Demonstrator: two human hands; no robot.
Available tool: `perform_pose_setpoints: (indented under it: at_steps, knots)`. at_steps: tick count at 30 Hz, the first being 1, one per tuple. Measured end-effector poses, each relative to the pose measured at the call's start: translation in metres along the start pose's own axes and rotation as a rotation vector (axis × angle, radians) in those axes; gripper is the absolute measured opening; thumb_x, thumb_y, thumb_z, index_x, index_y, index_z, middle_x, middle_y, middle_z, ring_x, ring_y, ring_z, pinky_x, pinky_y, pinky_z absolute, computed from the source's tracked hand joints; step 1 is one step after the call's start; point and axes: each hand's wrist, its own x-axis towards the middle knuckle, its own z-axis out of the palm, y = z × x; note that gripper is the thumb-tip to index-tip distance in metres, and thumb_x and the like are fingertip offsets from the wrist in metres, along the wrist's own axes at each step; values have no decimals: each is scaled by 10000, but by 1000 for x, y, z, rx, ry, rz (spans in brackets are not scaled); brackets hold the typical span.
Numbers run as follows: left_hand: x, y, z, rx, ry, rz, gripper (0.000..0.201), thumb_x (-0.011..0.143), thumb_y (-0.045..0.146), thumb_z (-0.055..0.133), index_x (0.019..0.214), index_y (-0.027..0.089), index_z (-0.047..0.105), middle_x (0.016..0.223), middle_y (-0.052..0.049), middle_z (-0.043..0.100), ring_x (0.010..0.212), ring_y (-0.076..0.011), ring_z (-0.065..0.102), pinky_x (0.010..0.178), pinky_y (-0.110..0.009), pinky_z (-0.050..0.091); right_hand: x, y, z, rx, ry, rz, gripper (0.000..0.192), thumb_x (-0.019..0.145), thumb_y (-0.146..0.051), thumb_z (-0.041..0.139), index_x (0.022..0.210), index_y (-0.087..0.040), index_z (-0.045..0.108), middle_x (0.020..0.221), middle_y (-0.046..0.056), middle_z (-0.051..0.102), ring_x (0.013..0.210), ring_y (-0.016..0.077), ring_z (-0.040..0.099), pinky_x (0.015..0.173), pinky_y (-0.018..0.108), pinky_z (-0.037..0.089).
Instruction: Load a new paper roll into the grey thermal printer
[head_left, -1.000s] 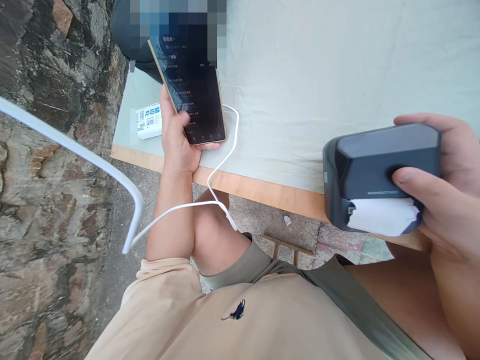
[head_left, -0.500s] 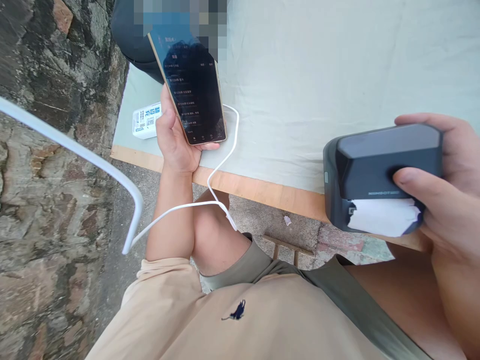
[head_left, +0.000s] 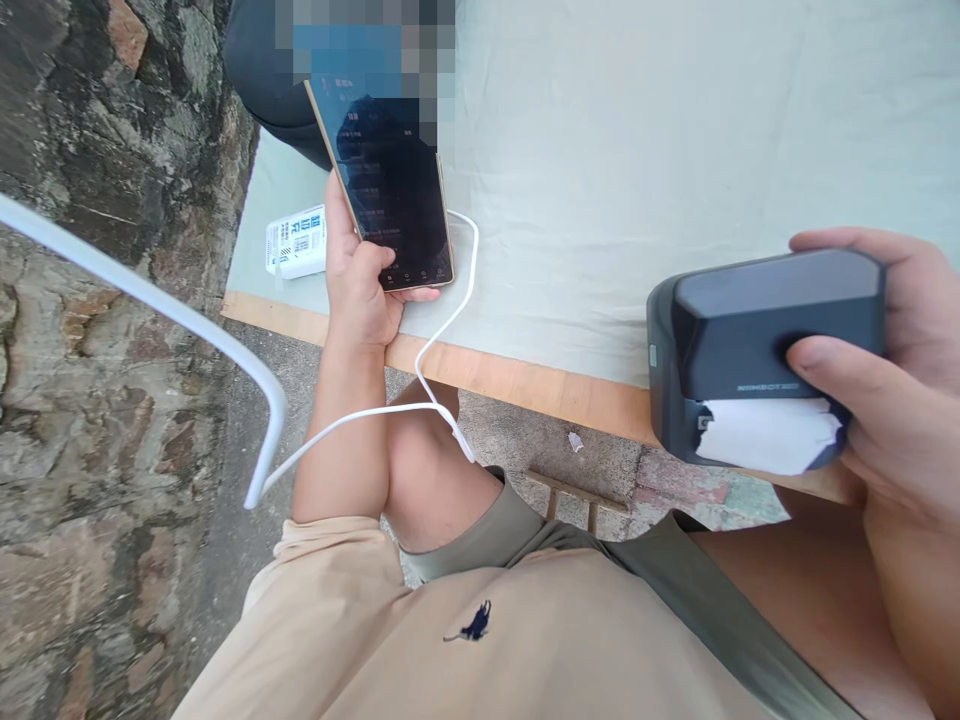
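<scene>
My left hand (head_left: 367, 285) is closed round the lower part of a smartphone (head_left: 397, 200), its thumb lying over the bottom left of the screen. Lines of text show faintly on the dark screen, and the top of the phone is blurred out by blocks. At the right, my right hand (head_left: 892, 390) grips a dark label printer (head_left: 772, 310) by its right side, thumb on its front face. A torn-edged strip of white paper (head_left: 769, 435) sticks out of the printer's slot. Just left of the phone, a white power bank with blue lettering (head_left: 295, 243) lies on the table.
A pale cloth (head_left: 570, 200) covers the table, whose wooden edge (head_left: 525, 385) runs before my knees. A white cable (head_left: 450, 325) loops past my left forearm. A black rounded object (head_left: 262, 80) stands behind the phone. A stone wall (head_left: 97, 400) is at the left; a paper scrap (head_left: 575, 441) lies below.
My left thumb has moved from the phone's side edge onto the lower screen. The text on the screen has changed. My right hand and the label printer have stayed in place.
</scene>
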Motion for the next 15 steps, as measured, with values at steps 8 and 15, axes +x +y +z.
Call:
perform_pose_setpoints:
  at_steps: [8, 15]
  knots:
    - [13, -5, -3, -37, -26, 30, 1173, 606, 163, 585, 1685, 536, 313, 1270, 20, 734, 745, -225, 752, 297, -293, 483, 21, 26, -17, 26, -107, -4, 804, 747, -685, 887, 1466, -499, 579, 1177, 56, 639, 882, 173, 675, 542, 296, 573]
    - [17, -11, -3, -131, -51, 76, 919, 636, 307, 594, 1537, 461, 491, 1223, -10, 729, 732, -248, 751, 260, -289, 436, 15, 17, -12, 14, -77, 5, 728, 796, -682, 851, 1453, -499, 595, 1187, 64, 634, 884, 173, 660, 543, 304, 560]
